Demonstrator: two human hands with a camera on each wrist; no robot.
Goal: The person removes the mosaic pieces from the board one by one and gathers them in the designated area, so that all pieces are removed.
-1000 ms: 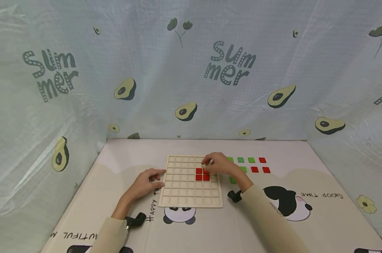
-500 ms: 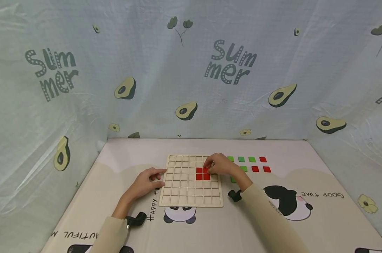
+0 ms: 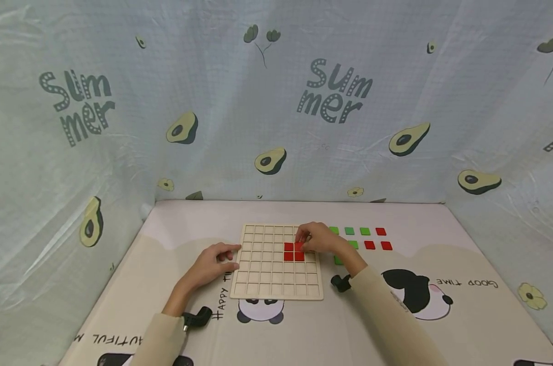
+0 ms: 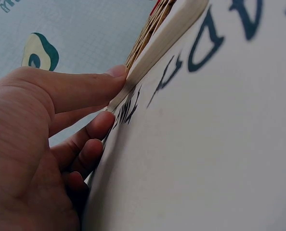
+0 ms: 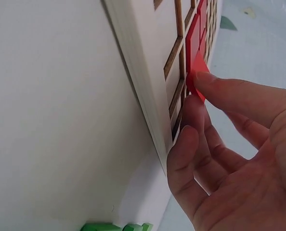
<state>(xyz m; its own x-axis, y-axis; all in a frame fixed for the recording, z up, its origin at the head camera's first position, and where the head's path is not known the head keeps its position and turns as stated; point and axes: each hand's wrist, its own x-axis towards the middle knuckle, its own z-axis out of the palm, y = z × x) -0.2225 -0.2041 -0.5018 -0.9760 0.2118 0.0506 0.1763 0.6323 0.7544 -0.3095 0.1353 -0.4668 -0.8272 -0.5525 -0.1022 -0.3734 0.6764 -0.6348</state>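
A pale wooden grid board [image 3: 260, 277] lies on the table, with several red square tiles [image 3: 288, 256] set side by side in its right-hand cells. My right hand [image 3: 319, 238] is over that part of the board. In the right wrist view, its thumb and a finger pinch a red tile [image 5: 199, 67], tilted and close against the other red tiles in the grid. At the board's left edge, my left hand [image 3: 209, 264] touches the rim with its thumb and index finger, while the other fingers hang loosely bent, as the left wrist view shows.
Right of the board lie loose green tiles [image 3: 365, 231] and red tiles [image 3: 370, 245] in rows, some partly hidden by my right hand. A printed cloth [image 3: 258, 335] covers the table. A hanging sheet [image 3: 221, 91] with avocado prints encloses the back and sides.
My right hand has lowered and shifted slightly right, its fingers closing in on the upper right red tile. The left hand stays at the board's edge.
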